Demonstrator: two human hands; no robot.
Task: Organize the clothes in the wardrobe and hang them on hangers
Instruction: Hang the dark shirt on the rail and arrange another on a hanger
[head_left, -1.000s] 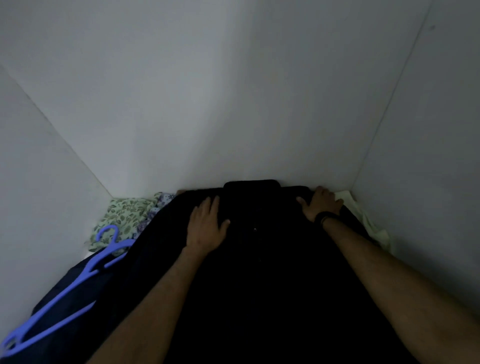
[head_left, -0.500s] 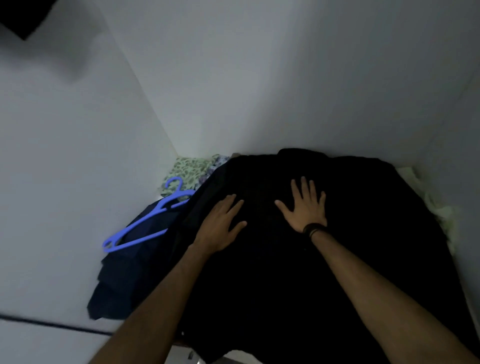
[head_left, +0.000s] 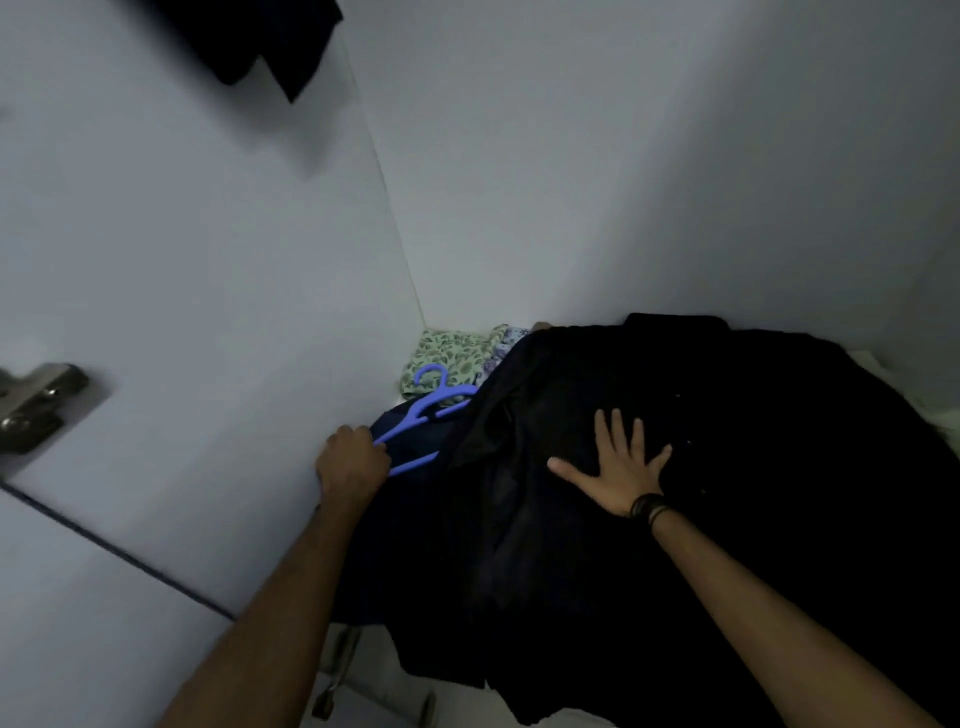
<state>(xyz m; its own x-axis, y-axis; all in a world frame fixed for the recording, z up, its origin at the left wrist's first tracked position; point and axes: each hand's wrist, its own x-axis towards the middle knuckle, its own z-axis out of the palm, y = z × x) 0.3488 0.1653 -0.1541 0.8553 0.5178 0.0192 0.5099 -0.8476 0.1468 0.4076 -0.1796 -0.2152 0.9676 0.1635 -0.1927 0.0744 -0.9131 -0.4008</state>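
Reaching over from the black clothes (head_left: 727, 467), the left hand (head_left: 353, 462) now grips the blue hanger (head_left: 426, 410) by the wardrobe's left wall, while the right hand (head_left: 618, 467) stays flat on them, ready for hanging.

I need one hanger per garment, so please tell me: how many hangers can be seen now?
1. A blue hanger lies on the clothes at the left of the shelf, its lower end gripped by the left hand. Others may be hidden under the black garment.
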